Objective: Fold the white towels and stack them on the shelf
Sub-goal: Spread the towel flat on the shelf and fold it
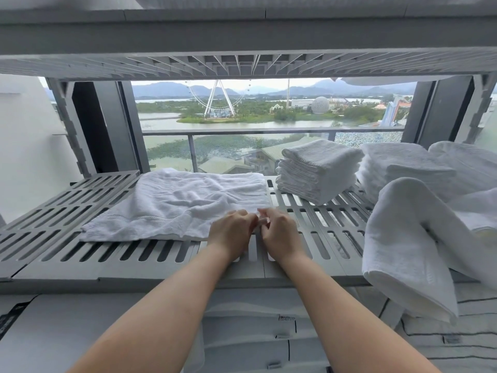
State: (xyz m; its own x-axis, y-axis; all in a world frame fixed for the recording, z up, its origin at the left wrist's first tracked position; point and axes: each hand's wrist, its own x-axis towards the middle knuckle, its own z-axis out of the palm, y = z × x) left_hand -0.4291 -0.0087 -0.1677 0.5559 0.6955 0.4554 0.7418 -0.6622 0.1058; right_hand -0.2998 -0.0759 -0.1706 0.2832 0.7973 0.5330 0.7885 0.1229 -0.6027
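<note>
A white towel (174,203) lies spread flat and slightly wrinkled on the grey slatted shelf (67,211). Both hands meet at its near right corner. My left hand (232,230) and my right hand (279,228) are side by side, fingers pinched on the towel's corner edge. A stack of folded white towels (318,170) stands on the shelf at the back right. Further right sits a second pile of folded towels (403,168). A loose unfolded towel (403,243) drapes over the shelf's right front edge.
An upper grey shelf (242,36) runs close overhead. Behind the shelf is a window with a balcony rail (242,131). Grey shelf posts (70,125) stand at the left and right. Below the shelf front lie white paper sheets (269,332).
</note>
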